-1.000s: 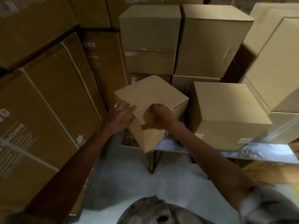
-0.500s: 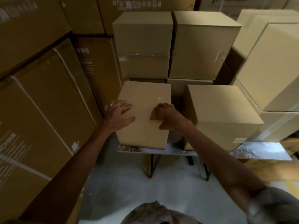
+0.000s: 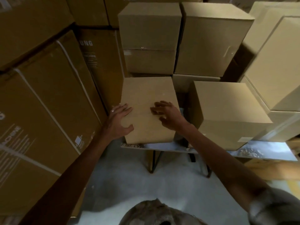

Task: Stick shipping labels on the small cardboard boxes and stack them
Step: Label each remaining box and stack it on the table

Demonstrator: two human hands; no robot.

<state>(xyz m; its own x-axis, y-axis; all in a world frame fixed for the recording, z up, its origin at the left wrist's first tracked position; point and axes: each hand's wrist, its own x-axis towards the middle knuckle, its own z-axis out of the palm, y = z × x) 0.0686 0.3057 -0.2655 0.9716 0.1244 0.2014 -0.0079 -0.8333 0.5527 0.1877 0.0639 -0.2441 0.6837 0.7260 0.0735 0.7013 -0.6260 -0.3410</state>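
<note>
A small plain cardboard box (image 3: 148, 95) stands square on the left end of a metal table (image 3: 162, 146). My left hand (image 3: 119, 120) rests on the box's near left corner, fingers spread along the top and thumb on the front face. My right hand (image 3: 167, 114) hovers over the top near the right edge with fingers loosely spread; whether it touches the box is unclear. No label shows on this box. A second small box (image 3: 227, 104) sits to the right on the table, with a white label (image 3: 245, 139) on its front.
Stacked small boxes (image 3: 181, 38) rise behind the table, and more (image 3: 279, 67) at the right. Large strapped appliance cartons (image 3: 48, 103) wall off the left side. Grey floor (image 3: 129, 179) lies between me and the table legs (image 3: 152, 161).
The box, tilted on a corner one second ago, now sits flat and squared on the table. Both hands have loosened, with the right hand's fingers opening from a curled hold.
</note>
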